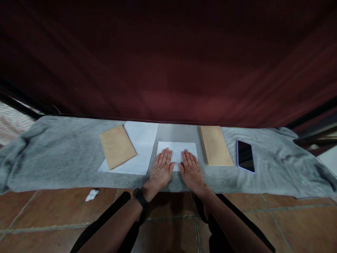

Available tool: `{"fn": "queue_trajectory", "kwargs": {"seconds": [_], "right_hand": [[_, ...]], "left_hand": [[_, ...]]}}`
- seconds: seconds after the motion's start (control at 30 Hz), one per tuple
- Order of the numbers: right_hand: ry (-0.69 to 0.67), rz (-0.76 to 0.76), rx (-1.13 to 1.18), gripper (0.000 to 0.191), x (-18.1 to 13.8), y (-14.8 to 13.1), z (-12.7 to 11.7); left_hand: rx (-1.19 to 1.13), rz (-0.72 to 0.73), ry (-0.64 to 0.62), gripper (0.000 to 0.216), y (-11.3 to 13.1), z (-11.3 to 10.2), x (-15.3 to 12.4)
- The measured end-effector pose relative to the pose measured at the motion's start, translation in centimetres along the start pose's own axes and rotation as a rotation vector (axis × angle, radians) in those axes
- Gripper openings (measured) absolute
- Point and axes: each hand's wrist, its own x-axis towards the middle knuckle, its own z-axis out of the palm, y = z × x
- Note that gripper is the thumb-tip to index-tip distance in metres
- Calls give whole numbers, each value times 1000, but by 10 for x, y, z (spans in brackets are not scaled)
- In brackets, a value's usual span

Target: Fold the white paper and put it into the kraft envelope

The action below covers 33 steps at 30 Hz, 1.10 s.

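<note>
My left hand [161,169] and my right hand [191,169] lie flat, side by side, fingers stretched out, on the near edge of a folded white sheet of paper [177,147]. The sheet rests on a grey cloth [65,158] spread over a low surface. Both hands hold nothing. A black band sits on my left wrist [139,197].
A brown envelope [117,146] lies on a larger white sheet [142,140] to the left. To the right lies a stack of brown envelopes [215,145], then a dark phone [245,156]. A dark red curtain hangs behind. A scrap of paper [92,194] lies on the tiled floor.
</note>
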Motion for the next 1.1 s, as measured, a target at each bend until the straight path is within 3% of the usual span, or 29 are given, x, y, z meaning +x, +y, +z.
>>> {"fn": "queue_trajectory", "kwargs": {"seconds": [0.43,0.53,0.77,0.9,1.1], "right_hand": [[98,74,-86,62,-13,16,-5],[72,79,-49,59,-1,12,-7],[-69,46,81,55,46,-7,-2],[-55,52,62,53,54,-7,8],[14,83,-11,53,54,5,16]], "left_hand": [[24,-118,-13,59,-14,-7,-6],[14,-123,-10,59,-6,-10,5],[-71,28,-26,58,14,1,39],[-44,5,-59,56,12,8,48],[-18,-36,3,57,0,12,50]]}}
